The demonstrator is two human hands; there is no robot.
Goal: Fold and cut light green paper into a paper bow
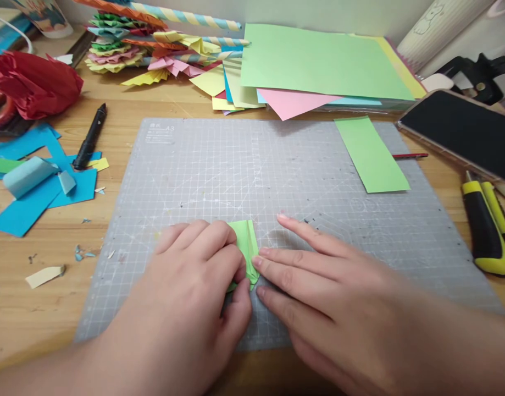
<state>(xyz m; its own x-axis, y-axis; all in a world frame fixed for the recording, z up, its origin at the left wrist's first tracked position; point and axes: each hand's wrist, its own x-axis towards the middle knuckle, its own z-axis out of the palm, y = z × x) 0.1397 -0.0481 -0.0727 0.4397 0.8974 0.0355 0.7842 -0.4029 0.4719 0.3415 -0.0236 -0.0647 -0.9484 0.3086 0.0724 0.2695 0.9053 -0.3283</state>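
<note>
Pointing its visible length forward, folded green paper (pixel 243 235) sits pinched in left hand (pixel 194 280), right hand (pixel 338 289) spread.

Folded light-green paper (pixel 244 236) partly hidden under left hand (pixel 194 280), black-screened phone (pixel 462 132) cut at right edge, fine print (pixel 159 133) on grey gridded mat (pixel 203 170) illegible
</note>
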